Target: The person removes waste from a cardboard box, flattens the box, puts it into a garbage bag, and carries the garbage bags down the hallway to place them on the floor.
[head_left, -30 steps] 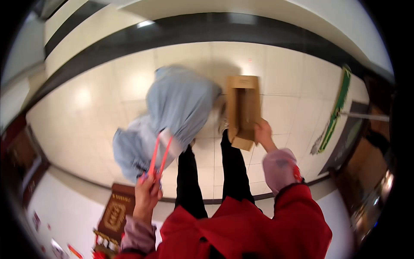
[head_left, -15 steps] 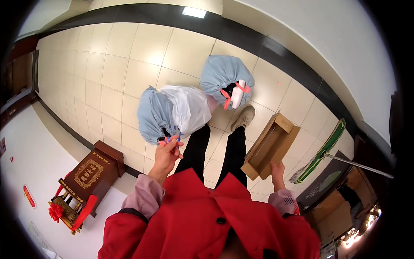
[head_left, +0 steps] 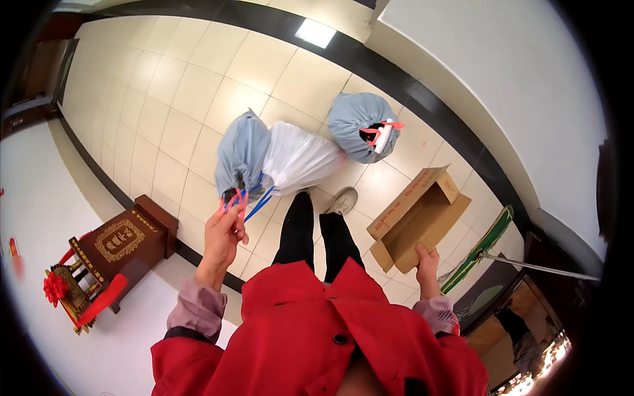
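Note:
My left hand [head_left: 224, 231] is closed around drawstrings, a pink one from a grey-blue trash bag [head_left: 243, 148] and a blue one from a white trash bag [head_left: 300, 158]. Both bags are full and side by side, just beyond my feet. The blue drawstring [head_left: 259, 204] is stretched between the white bag and my fingers. My right hand [head_left: 428, 264] grips the near edge of an open, shallow cardboard box [head_left: 422, 231], held tilted. Past my shoe stands a second grey-blue trash bag [head_left: 360, 125], untouched, with pink ties and a white object [head_left: 383, 137] at its mouth.
On the right is a green flat mop [head_left: 479, 254] with a metal handle [head_left: 541, 266]. A dark wooden stand [head_left: 135, 241] with gold lettering and red ribbon is at left. A white wall [head_left: 495, 86] with dark floor border runs along the far right.
My left hand has moved left with the drawstrings, and the blue one now shows longer and tighter. The view has shifted, and the box shows more of its printed side. My feet have stepped.

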Action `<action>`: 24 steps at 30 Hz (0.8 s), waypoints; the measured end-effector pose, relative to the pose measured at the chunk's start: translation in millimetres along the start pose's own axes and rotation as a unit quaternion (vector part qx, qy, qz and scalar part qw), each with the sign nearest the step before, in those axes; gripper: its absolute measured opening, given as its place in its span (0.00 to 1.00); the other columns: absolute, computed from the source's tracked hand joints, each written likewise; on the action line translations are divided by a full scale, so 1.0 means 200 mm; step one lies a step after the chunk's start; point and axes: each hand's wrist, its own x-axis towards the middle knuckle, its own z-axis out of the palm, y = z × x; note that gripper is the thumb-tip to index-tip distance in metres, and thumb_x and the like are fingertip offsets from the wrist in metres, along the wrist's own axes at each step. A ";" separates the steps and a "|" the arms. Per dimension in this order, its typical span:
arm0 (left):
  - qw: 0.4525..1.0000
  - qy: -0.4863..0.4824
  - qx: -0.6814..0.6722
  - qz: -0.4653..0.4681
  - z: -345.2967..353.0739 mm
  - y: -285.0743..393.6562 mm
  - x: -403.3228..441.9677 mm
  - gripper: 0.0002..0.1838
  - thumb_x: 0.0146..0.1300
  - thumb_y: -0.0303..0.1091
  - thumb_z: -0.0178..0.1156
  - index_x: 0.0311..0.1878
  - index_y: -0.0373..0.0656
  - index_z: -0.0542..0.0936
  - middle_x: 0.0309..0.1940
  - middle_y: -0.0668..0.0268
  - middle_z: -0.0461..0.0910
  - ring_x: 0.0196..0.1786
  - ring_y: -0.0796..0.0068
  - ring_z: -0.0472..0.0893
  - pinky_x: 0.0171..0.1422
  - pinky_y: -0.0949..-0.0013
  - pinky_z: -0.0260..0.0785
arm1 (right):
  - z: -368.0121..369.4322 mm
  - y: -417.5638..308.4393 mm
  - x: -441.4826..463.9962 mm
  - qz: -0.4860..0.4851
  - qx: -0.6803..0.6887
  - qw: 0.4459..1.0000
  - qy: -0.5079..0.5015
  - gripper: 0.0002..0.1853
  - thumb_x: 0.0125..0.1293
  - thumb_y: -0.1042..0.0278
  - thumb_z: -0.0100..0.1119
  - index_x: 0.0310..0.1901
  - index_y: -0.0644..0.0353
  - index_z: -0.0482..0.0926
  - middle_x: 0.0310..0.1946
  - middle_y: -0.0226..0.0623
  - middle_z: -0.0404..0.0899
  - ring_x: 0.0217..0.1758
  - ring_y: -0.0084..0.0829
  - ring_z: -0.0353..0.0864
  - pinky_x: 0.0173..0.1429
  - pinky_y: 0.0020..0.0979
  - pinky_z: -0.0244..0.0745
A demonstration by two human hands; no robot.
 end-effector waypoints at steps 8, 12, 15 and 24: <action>0.998 0.032 -0.053 0.001 -0.37 -0.23 0.59 0.06 0.56 0.28 0.51 0.37 0.47 0.70 0.27 0.70 0.72 0.33 0.76 0.73 0.34 0.67 0.67 | 0.19 0.10 -0.32 -0.015 0.026 1.000 0.010 0.16 0.55 0.72 0.54 0.46 0.64 0.69 0.40 0.34 0.74 0.41 0.27 0.74 0.44 0.27 0.70; 0.995 0.099 0.021 -0.011 -0.57 -0.27 0.79 0.10 0.51 0.25 0.54 0.36 0.49 0.71 0.30 0.71 0.72 0.34 0.77 0.72 0.33 0.68 0.66 | 0.36 0.13 -0.49 -0.002 0.081 0.997 0.002 0.17 0.55 0.70 0.55 0.47 0.63 0.68 0.41 0.34 0.74 0.43 0.29 0.74 0.47 0.29 0.70; 0.980 0.176 0.090 -0.019 -0.71 -0.26 0.92 0.08 0.50 0.25 0.54 0.35 0.47 0.73 0.29 0.71 0.73 0.33 0.77 0.73 0.31 0.67 0.66 | 0.51 0.19 -0.58 0.000 0.119 0.993 0.006 0.18 0.55 0.72 0.54 0.48 0.63 0.67 0.43 0.36 0.73 0.45 0.31 0.73 0.50 0.30 0.69; 0.720 0.149 0.596 0.323 -0.84 -0.21 0.98 0.15 0.48 0.31 0.56 0.39 0.33 0.73 0.26 0.58 0.73 0.31 0.68 0.72 0.34 0.70 0.65 | 0.82 0.29 -0.84 0.036 0.204 0.978 0.026 0.19 0.55 0.74 0.52 0.50 0.66 0.64 0.45 0.40 0.72 0.47 0.34 0.73 0.52 0.33 0.69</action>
